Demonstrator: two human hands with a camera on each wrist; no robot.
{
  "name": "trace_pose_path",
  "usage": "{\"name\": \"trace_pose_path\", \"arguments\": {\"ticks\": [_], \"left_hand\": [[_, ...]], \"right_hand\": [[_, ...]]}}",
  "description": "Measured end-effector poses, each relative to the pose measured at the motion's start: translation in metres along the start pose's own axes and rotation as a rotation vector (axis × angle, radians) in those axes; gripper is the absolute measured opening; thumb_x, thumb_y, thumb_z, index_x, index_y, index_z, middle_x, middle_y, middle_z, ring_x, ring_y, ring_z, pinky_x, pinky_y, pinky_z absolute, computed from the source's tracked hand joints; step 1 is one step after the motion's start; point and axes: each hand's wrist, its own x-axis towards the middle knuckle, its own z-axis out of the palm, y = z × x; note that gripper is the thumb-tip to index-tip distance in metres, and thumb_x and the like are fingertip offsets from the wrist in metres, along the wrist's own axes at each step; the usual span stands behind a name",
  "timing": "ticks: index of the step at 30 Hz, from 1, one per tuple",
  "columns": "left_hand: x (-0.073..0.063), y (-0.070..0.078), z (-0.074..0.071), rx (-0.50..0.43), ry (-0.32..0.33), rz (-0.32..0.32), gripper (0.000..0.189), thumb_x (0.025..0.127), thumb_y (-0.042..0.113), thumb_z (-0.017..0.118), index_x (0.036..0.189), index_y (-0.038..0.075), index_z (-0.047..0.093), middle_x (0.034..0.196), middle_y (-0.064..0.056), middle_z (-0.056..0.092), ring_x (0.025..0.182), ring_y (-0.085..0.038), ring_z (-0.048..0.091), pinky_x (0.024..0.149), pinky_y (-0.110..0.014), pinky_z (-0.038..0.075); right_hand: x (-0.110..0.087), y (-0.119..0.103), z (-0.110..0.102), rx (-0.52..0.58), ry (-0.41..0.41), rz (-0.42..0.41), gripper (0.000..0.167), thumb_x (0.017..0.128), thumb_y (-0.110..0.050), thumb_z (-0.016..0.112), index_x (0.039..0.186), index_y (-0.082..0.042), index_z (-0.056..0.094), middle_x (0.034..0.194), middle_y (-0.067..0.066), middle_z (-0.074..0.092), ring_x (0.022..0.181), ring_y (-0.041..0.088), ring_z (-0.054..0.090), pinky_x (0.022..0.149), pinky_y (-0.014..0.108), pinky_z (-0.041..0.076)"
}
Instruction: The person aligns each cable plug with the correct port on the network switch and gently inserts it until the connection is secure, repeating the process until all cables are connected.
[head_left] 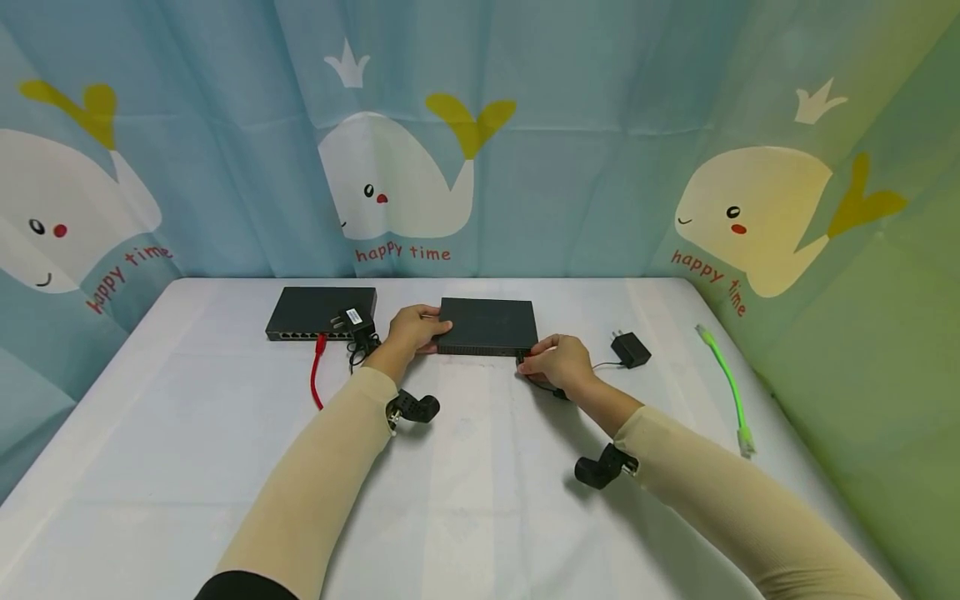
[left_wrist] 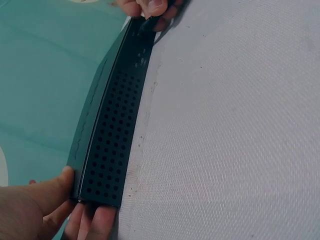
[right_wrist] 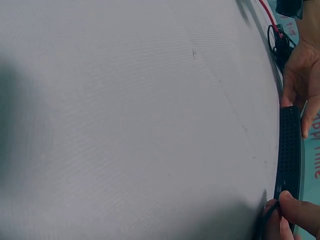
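Note:
A flat black network switch point(head_left: 486, 325) sits mid-table toward the back, its perforated side facing me. My left hand point(head_left: 410, 332) grips its left end, thumb on top and fingers underneath; the left wrist view shows that thumb point(left_wrist: 67, 176) at the top edge. At the switch's right front corner, my right hand point(head_left: 558, 363) pinches the end of a thin black power cord point(right_wrist: 267, 215), the fingertips right at the perforated side. The cord's tip is hidden by the fingers. A black power adapter point(head_left: 631, 350) on the cord lies to the right of that hand.
A second black switch point(head_left: 322, 310) stands at the back left, with a red network cable point(head_left: 316, 375) at its front ports. Another black adapter point(head_left: 356, 321) with bundled cord overlaps its right end. A green network cable point(head_left: 726, 375) lies near the right table edge. A whale-print curtain point(head_left: 570, 200) hangs behind.

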Motion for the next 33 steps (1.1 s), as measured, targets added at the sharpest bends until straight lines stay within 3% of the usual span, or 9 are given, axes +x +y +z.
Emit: {"name": "trace_pose_path", "arguments": {"ticks": [5, 8, 26, 33], "left_hand": [[-0.001, -0.001, -0.001, -0.011, -0.009, 0.012, 0.046, 0.089, 0.016, 0.075, 0.134, 0.015, 0.062, 0.132, -0.006, 0.063, 0.110, -0.023, 0.066, 0.059, -0.020, 0.057], [-0.002, -0.001, -0.001, -0.009, -0.013, 0.017, 0.046, 0.090, 0.016, 0.074, 0.134, 0.014, 0.062, 0.133, -0.007, 0.063, 0.109, -0.024, 0.067, 0.060, -0.021, 0.058], [0.000, 0.001, -0.001, 0.011, 0.003, -0.013, 0.043, 0.090, 0.017, 0.075, 0.132, 0.015, 0.065, 0.138, -0.010, 0.055, 0.111, -0.023, 0.065, 0.065, -0.023, 0.060], [0.001, 0.001, -0.002, 0.021, -0.008, -0.003, 0.045, 0.090, 0.018, 0.075, 0.133, 0.016, 0.064, 0.141, -0.010, 0.053, 0.111, -0.024, 0.066, 0.065, -0.022, 0.059]], "right_hand": [[-0.001, -0.002, 0.001, -0.031, 0.028, 0.003, 0.065, 0.078, 0.001, 0.082, 0.132, 0.000, 0.047, 0.104, 0.020, 0.073, 0.064, 0.010, 0.071, 0.064, 0.022, 0.058], [-0.001, -0.002, 0.001, -0.046, 0.023, 0.003, 0.073, 0.079, 0.000, 0.081, 0.141, -0.001, 0.044, 0.106, 0.019, 0.073, 0.068, 0.011, 0.072, 0.067, 0.023, 0.059], [0.006, -0.009, 0.000, -0.006, -0.025, 0.089, 0.062, 0.081, 0.002, 0.079, 0.134, 0.007, 0.047, 0.127, 0.029, 0.061, 0.071, 0.012, 0.072, 0.071, 0.025, 0.060], [0.009, -0.011, 0.000, 0.026, -0.028, 0.127, 0.060, 0.080, 0.004, 0.078, 0.131, 0.006, 0.046, 0.128, 0.028, 0.060, 0.062, 0.009, 0.070, 0.067, 0.023, 0.058]]}}
